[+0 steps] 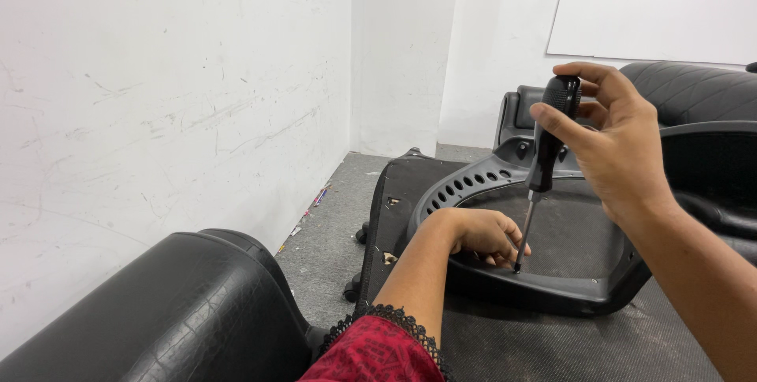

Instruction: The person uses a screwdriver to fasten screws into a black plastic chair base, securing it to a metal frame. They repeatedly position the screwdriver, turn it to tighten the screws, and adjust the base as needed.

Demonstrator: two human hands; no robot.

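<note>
Right hand point(619, 141) wraps its grip round the black handle of a screwdriver point(544, 163), thumb and fingers curled at the top so the tool stands nearly upright, tilted slightly. Its tip meets the near rim of a black plastic frame point(552, 291), which lies flat on an upturned dark seat base point(552, 342) on the floor, probably so the rim's screw points face up. Left hand point(482, 234) rests on that rim just beside the shaft, fingers bent around it, apparently steadying the tip; its grip holds nothing else. Another black cushion point(173, 311) sits at lower left. A blank white board point(654, 3) hangs on the far wall; small coloured scraps point(315, 201) lie along the wall's foot
</note>
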